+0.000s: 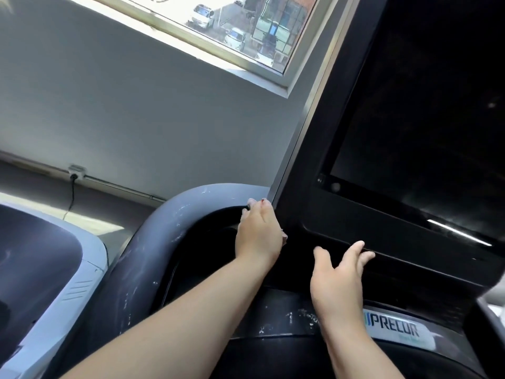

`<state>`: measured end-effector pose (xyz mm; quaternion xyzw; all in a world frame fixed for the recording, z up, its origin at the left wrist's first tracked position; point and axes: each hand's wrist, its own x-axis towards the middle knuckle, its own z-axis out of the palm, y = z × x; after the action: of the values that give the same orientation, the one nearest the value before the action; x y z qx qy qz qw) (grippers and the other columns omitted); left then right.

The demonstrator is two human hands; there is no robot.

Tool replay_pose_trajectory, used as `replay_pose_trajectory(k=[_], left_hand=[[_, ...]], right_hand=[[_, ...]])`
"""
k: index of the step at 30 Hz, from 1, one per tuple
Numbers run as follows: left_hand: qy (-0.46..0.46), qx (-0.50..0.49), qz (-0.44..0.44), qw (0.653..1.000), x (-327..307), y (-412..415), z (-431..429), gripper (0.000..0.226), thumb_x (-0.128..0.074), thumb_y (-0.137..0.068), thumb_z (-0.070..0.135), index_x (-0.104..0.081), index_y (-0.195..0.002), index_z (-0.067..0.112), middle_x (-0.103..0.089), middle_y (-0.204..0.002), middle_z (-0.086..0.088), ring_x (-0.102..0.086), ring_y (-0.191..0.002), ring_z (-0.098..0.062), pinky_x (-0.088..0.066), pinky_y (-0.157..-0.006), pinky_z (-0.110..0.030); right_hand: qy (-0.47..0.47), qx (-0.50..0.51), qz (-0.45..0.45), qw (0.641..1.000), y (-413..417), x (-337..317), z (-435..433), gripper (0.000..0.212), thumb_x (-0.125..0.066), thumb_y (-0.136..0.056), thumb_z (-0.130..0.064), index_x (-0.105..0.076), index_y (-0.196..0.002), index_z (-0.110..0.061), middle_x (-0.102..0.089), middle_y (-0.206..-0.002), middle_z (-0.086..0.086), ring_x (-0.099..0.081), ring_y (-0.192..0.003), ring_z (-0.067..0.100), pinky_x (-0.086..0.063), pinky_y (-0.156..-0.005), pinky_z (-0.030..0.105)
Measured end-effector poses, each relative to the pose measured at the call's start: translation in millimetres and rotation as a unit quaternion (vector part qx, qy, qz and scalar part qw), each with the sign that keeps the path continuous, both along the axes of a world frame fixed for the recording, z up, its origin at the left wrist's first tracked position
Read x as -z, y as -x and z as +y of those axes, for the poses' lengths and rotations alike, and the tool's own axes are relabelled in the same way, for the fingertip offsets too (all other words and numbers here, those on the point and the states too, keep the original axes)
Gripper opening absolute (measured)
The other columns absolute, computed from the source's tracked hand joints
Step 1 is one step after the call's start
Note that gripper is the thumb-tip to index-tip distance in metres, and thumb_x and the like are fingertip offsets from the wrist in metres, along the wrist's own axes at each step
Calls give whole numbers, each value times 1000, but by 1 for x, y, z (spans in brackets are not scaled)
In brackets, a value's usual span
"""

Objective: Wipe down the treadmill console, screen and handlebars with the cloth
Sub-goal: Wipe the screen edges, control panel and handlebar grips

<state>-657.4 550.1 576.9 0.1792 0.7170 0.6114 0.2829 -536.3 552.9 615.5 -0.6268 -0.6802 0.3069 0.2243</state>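
The treadmill's dark screen (423, 119) fills the upper right, tilted, above a black console panel (382, 228). A grey, scuffed handlebar (175, 214) curves around a black recess on the console's left. My left hand (259, 233) lies flat in that recess, fingers stretched toward the screen's lower left corner. My right hand (338, 272) is open with fingers spread, its fingertips touching the lower edge of the console panel. No cloth shows in either hand or anywhere else in view.
A logo plate (393, 328) sits below the console, with white flecks on the black plastic beside it. A neighbouring machine with a pale housing (82, 283) stands at the left. Behind are a grey wall, a socket with a cable (73, 170) and a window (232, 31).
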Motion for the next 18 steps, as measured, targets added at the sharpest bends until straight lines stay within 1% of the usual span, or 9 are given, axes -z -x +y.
replay_pose_trajectory(k=[2, 3, 4, 5, 6, 8, 11, 14, 18], left_hand=[[-55, -21, 47, 997, -15, -5, -7, 44, -20, -103, 32, -46, -132, 11, -50, -134, 2, -62, -101, -20, -41, -94, -25], [-86, -25, 51, 995, -26, -3, -4, 43, -19, -102, 37, -50, -127, 21, -52, -129, 6, -64, -92, -20, -45, -91, -24], [-101, -15, 35, 994, -35, 3, 6, 40, -18, -100, 41, -55, -114, 31, -58, -123, 0, -64, -90, -23, -47, -91, -31], [-111, 3, -1, 994, -45, 11, 17, 37, -19, -96, 46, -55, -97, 37, -65, -106, -6, -63, -86, -26, -48, -88, -39], [-130, 12, -61, 990, -58, 21, 28, 35, -20, -92, 51, -52, -88, 38, -68, -83, -6, -62, -75, -25, -49, -81, -40], [-159, 30, -156, 974, -73, 41, 43, 34, -24, -91, 56, -50, -88, 33, -51, -45, 7, -50, -49, -16, -41, -64, -31], [-165, 60, -169, 970, -74, 48, 46, 27, -32, -95, 48, -48, -88, 27, -39, -40, 12, -40, -39, -8, -35, -54, -26], [-147, 62, -173, 972, -54, 35, 27, 22, -32, -97, 41, -49, -97, 28, -35, -40, 14, -37, -37, -3, -36, -43, -16], [-125, 42, -201, 971, -17, 9, -1, 30, -30, -98, 41, -57, -103, 27, -30, -43, 12, -30, -34, -3, -30, -37, -12]], right_hand=[[5, -20, 7, 1000, 0, 1, -6, 78, -44, -97, -35, 11, -152, -26, 27, -156, -9, -17, -146, 22, -26, -106, 35], [2, -25, 9, 1000, 0, 3, -8, 79, -45, -97, -35, 12, -151, -27, 28, -155, -10, -16, -146, 22, -25, -106, 33], [-3, -27, 11, 1000, 0, 4, -9, 80, -45, -97, -34, 13, -151, -28, 29, -155, -11, -15, -146, 21, -25, -105, 31], [-7, -30, 11, 999, 0, 5, -10, 80, -46, -97, -34, 14, -151, -28, 29, -154, -11, -15, -146, 20, -25, -104, 29], [-11, -33, 10, 999, -1, 5, -10, 80, -46, -97, -34, 14, -151, -28, 30, -154, -11, -13, -146, 19, -24, -103, 28], [-13, -39, 4, 999, -4, 4, -10, 79, -45, -97, -35, 13, -151, -28, 28, -155, -10, -9, -147, 17, -22, -102, 25], [-12, -46, -2, 999, -8, -1, -10, 77, -43, -97, -37, 9, -152, -27, 24, -157, -8, -7, -147, 15, -22, -98, 23], [-18, -57, -1, 998, -8, -2, -11, 76, -45, -97, -36, 6, -153, -24, 23, -158, -5, -8, -147, 17, -25, -106, 29], [-20, -74, 25, 997, -12, -1, -10, 76, -45, -96, -35, 5, -153, -24, 25, -157, -5, -11, -147, 18, -27, -106, 31]])
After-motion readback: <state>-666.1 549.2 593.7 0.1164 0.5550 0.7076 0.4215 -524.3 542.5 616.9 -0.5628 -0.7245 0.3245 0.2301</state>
